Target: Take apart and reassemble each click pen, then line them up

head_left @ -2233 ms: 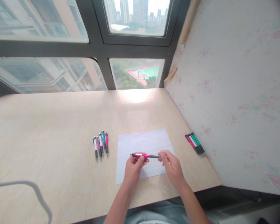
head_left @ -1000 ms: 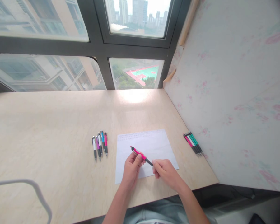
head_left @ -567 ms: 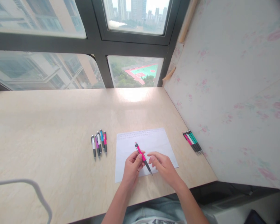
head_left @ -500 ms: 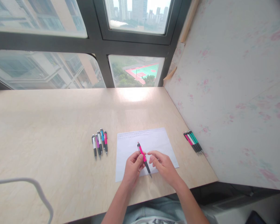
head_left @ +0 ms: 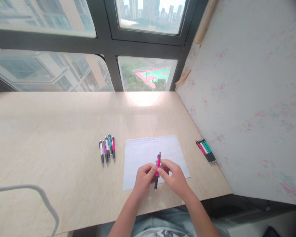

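Observation:
A pink pen with a black grip (head_left: 158, 164) stands nearly upright between both my hands, tip pointing toward me, over the near edge of a white sheet of paper (head_left: 148, 151). My left hand (head_left: 144, 180) pinches the pen's lower half from the left. My right hand (head_left: 174, 177) closes its fingertips on the barrel from the right. Faint writing runs along the paper's far edge.
Several pens (head_left: 107, 148) lie in a row left of the paper. Another bunch of slim pens (head_left: 206, 151) lies at the right by the flowered wall (head_left: 241, 92). The beige table (head_left: 54, 131) ends at a window. A white curved bar (head_left: 34, 197) sits near left.
The pen has swung from lying crosswise to pointing toward me. My right hand let go of its tip, then came back and closed on the barrel beside the left hand.

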A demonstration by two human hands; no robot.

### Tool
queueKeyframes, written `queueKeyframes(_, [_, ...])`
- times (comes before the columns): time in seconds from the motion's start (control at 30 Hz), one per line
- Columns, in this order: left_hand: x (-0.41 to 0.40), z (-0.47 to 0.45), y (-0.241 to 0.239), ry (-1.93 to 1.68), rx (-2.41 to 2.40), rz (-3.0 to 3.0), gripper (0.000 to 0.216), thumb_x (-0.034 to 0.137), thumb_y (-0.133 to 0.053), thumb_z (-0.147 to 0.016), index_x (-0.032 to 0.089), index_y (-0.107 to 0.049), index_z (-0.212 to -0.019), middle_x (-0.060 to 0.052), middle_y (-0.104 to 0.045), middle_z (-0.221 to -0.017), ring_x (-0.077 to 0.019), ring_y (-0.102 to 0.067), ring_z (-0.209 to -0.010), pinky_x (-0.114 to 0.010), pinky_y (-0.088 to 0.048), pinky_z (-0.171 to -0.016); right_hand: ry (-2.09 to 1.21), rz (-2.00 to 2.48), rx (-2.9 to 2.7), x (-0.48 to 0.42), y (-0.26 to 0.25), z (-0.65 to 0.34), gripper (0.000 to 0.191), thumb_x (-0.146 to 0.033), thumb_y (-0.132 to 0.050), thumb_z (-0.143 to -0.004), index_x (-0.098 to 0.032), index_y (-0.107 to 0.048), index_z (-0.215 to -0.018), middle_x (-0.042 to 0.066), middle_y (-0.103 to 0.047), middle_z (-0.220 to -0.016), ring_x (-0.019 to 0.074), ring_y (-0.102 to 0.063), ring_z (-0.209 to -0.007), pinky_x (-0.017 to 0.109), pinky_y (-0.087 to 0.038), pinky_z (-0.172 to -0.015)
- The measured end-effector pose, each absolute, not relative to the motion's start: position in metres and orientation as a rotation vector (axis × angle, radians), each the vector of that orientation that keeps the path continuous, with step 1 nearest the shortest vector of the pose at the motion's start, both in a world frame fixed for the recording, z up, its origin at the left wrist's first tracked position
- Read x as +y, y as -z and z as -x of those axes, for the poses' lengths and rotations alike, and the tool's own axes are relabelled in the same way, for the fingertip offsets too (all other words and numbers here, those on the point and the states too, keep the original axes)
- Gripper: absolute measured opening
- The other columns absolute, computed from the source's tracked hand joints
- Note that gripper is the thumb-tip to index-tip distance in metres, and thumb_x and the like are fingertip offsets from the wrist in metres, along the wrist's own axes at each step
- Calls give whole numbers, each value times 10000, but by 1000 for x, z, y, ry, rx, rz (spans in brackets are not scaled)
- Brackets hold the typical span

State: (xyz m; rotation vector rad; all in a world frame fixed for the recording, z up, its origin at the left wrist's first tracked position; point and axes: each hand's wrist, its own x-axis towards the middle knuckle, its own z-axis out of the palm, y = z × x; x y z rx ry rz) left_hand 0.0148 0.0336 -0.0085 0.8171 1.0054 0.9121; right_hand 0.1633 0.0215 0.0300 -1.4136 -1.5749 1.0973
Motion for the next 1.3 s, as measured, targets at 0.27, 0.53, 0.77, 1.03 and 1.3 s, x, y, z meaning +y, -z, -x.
queueKeyframes(0.27, [34,-16,0,-915,1087,-978,379,494,-657,-802,135,-662,-682,-21,-597,-532,-92,-471,-431,-214,-362,-439,-1291,1305,-1115,21,-16,-160,243,-419,-621,-853,-182,-630,-907,47,-643,-821,171,-602,-707,262,-458,-559])
queueKeyframes(0.53, [44,17,3,-1207,1180,-933,352,469,-570,-877,135,-663,-813,-51,-663,-689,-119,-584,-541,-211,-420,-463,-1195,1262,-662,33,-6,-173,644,-411,-693,-809,-215,-406,-1351,48,-707,-837,155,-609,-660,251,-467,-537])
queueKeyframes(0.77, [49,25,12,-1239,1211,-960,305,440,-572,-885,143,-640,-898,-35,-656,-694,-114,-579,-541,-208,-423,-458,-1040,1271,-768,33,-7,-180,661,-375,-651,-864,-244,-311,-1415,41,-722,-864,150,-623,-666,307,-512,-659])
queueKeyframes(1.03, [48,21,6,-1209,1223,-989,314,452,-578,-876,145,-643,-886,-34,-657,-690,-112,-566,-534,-207,-415,-449,-1010,1282,-800,33,-8,-183,621,-369,-619,-886,-235,-326,-1417,66,-728,-887,189,-657,-766,312,-526,-642])
queueKeyframes(1.3, [47,20,7,-1161,1236,-1013,300,435,-575,-881,148,-656,-849,-29,-648,-685,-110,-543,-546,-215,-412,-473,-971,1268,-743,36,-8,-186,627,-355,-651,-860,-218,-365,-1400,69,-733,-855,185,-649,-759,290,-490,-616])
